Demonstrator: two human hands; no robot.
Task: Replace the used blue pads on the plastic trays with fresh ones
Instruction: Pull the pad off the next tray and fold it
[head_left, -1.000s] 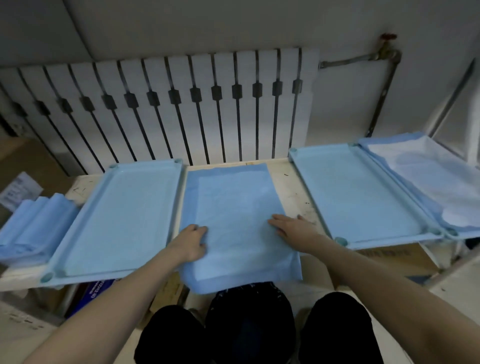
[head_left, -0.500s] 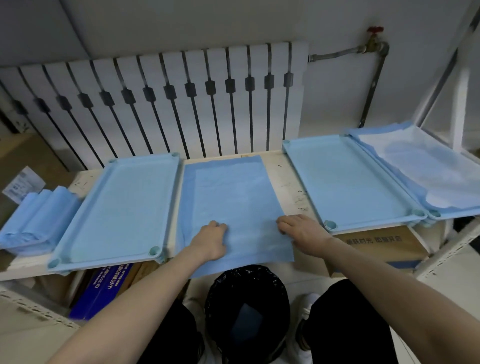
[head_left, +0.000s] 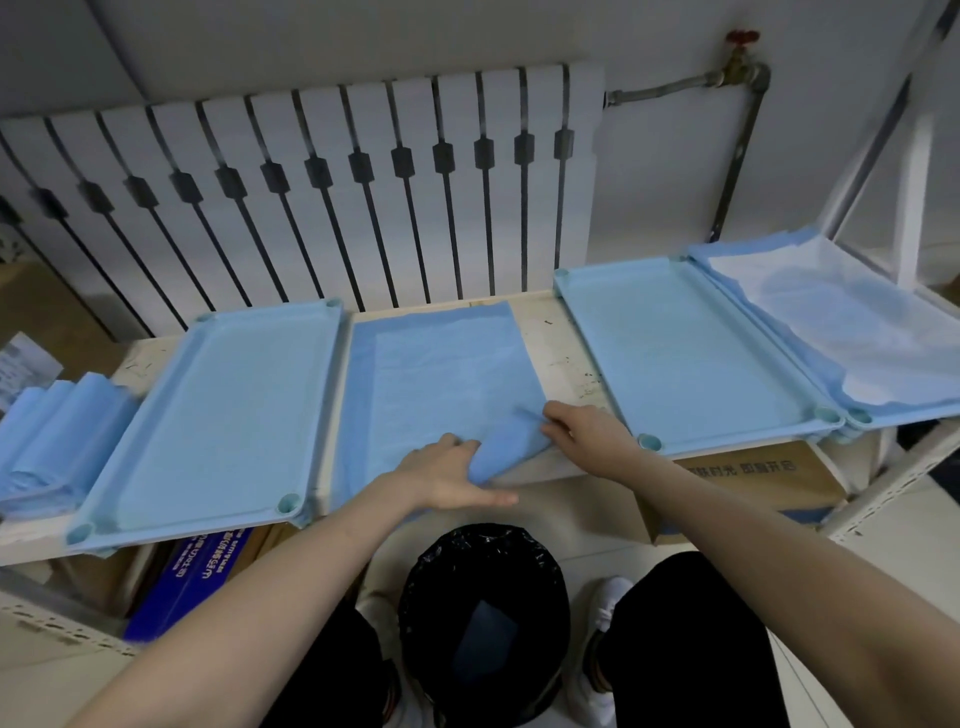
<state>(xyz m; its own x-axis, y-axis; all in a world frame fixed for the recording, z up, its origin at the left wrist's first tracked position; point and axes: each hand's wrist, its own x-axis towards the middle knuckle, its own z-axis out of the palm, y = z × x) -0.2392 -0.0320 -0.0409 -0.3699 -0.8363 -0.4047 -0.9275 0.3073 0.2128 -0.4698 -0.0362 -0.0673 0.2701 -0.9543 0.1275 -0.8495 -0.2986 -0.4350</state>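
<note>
On my feed, the far left of the shelf (head_left: 561, 332) carries a stack of folded pads (head_left: 57, 431), pale blue, with their layered edges fanned out. Just beside it lies the left tray (head_left: 332, 364), light blue plastic with round sockets at its corners. Its floor has a fine, even texture, and I cannot tell whether that is a liner.

Between the trays the blue pad (head_left: 441, 364) lies flat on the bare shelf. It has a darker border down its left side and a paler quilted middle, and its far edge reaches the radiator (head_left: 311, 182). Its near right corner is bunched up into a thick fold. The left hand (head_left: 447, 475) grasps that fold, fingers over the top and thumb stretched out along the shelf edge below. The right hand (head_left: 582, 431) pinches the pad's right edge with curled fingers, touching the same fold. A black-lined bin (head_left: 483, 613) stands on the floor directly under the hands (between the person's knees).

The right tray (head_left: 571, 291) sits apart from the pad, with a strip of scuffed shelf between them. Touching it further right, the far tray (head_left: 857, 415) holds a crumpled pad (head_left: 841, 332) with a whitish centre and blue margins.
</note>
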